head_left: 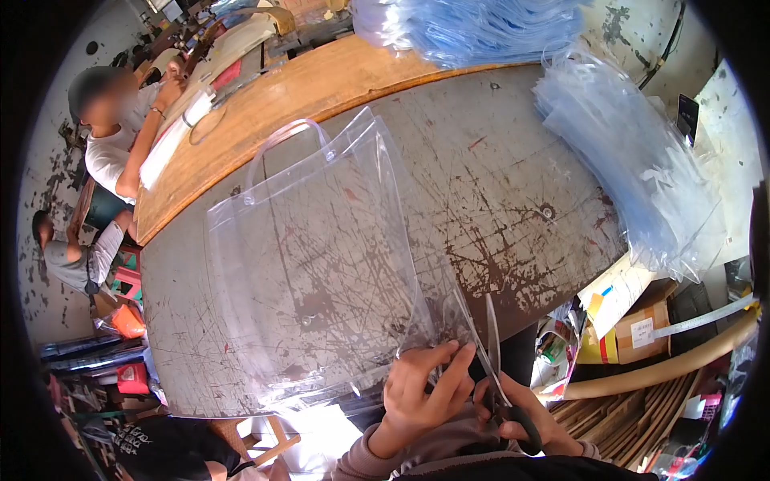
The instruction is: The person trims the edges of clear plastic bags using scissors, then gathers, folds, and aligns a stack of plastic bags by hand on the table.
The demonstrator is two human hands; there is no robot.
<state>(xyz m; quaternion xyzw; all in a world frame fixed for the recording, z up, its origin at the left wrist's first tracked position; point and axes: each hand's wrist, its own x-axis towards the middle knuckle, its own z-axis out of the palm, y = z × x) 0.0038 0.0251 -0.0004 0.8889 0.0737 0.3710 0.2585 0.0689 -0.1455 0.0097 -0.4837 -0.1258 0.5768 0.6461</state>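
A clear plastic bag point(321, 240) with a looped handle lies flat on the scratched grey tabletop point(481, 176). Its lower right corner is bunched at the table's near edge, where my left hand point(429, 385) pinches it. Beside that corner my right hand point(521, 409) is wrapped round the black handles of a pair of scissors point(491, 345). The scissor blades point away from me and stand slightly apart, close to the bag's edge. Whether plastic lies between them I cannot tell.
Stacks of clear plastic sheets point(481, 32) and clear bags point(634, 160) sit at the back and right. A wooden table point(321, 84) adjoins the far side, with a seated person point(112, 152) at its left. Cardboard boxes point(642, 329) stand below right.
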